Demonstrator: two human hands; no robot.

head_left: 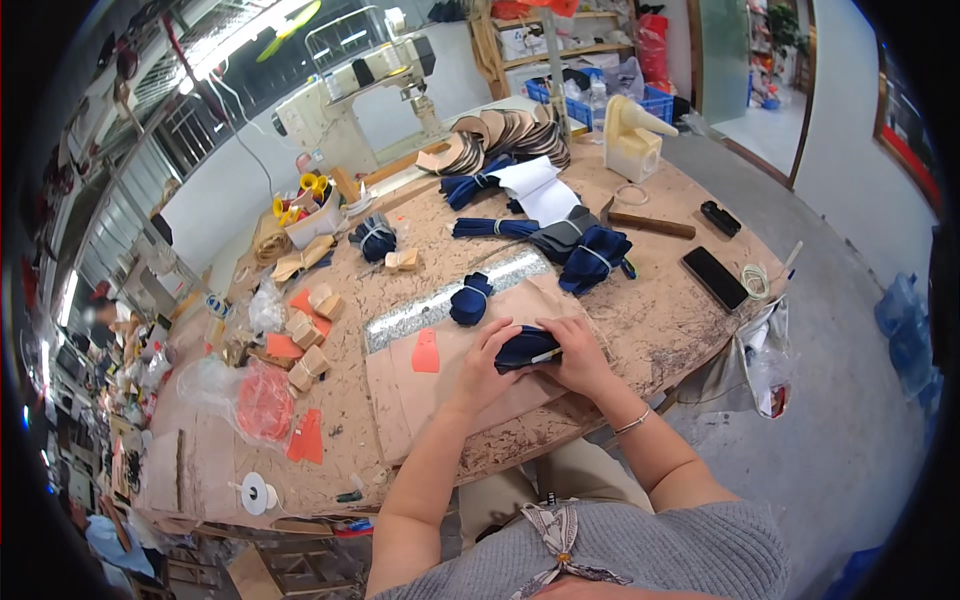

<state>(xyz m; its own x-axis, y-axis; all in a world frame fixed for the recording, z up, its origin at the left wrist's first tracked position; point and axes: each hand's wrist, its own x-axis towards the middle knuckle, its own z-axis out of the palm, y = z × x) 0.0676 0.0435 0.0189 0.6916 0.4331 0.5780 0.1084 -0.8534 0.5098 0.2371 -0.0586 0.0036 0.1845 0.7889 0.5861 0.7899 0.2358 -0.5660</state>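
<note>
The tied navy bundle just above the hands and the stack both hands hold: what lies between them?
Only bare brown paper sheet separates the tied navy bundle from the navy stack, in the head view.

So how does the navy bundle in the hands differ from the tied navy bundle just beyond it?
The held navy bundle is gripped by both hands, left hand and right hand; the tied navy bundle lies free on the worktable, with a pale band around it. Both are dark blue pieces.

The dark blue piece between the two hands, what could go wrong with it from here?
1. Both hands, left hand and right hand, press the dark blue piece while a thin light tool lies across it; a slip might mark the material or a finger.
2. The black phone lies near the table edge and could be knocked off.
</note>
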